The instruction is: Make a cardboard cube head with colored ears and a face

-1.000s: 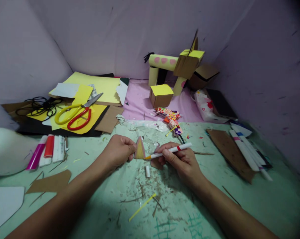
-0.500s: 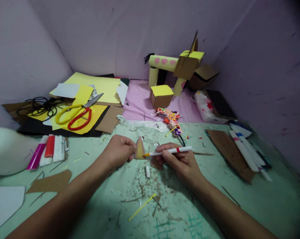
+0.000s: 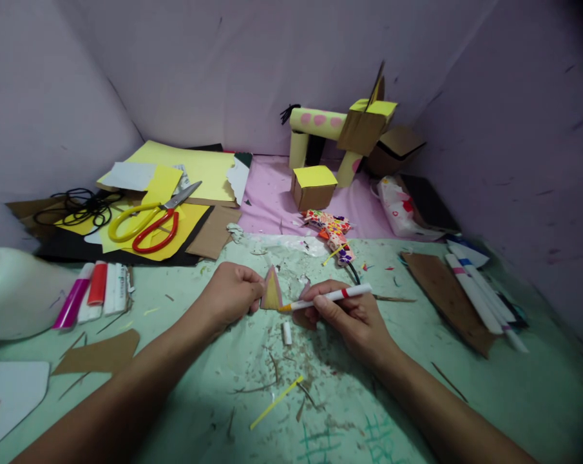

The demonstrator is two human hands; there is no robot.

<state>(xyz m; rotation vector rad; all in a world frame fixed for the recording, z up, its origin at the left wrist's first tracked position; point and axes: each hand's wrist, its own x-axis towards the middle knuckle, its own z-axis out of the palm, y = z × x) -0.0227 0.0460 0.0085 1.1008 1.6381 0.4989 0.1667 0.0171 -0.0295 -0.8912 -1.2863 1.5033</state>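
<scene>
A small triangle of cardboard (image 3: 272,291), yellow inside with a pink border, lies on the green table cover. My left hand (image 3: 236,289) is closed, its thumb and fingertips pinching the triangle's left edge. Between the fingers of my right hand (image 3: 356,316) is a white marker (image 3: 330,296) with a red band. Its orange-yellow tip points left at the triangle's lower right corner. Partly hidden under the right hand is another small brown piece (image 3: 303,318). Just below the triangle lies a white marker cap (image 3: 286,334).
Scissors (image 3: 151,222) rest on yellow and black paper at the left, near several markers (image 3: 96,283). A cardboard animal (image 3: 317,121) and a yellow-topped box (image 3: 314,190) stand at the back. A flower-patterned glue gun (image 3: 330,225) lies ahead; cardboard (image 3: 446,296) and markers sit right.
The marker tip has moved slightly down, to the triangle's lower right corner, with my right hand shifting a little. My left hand has stayed in place.
</scene>
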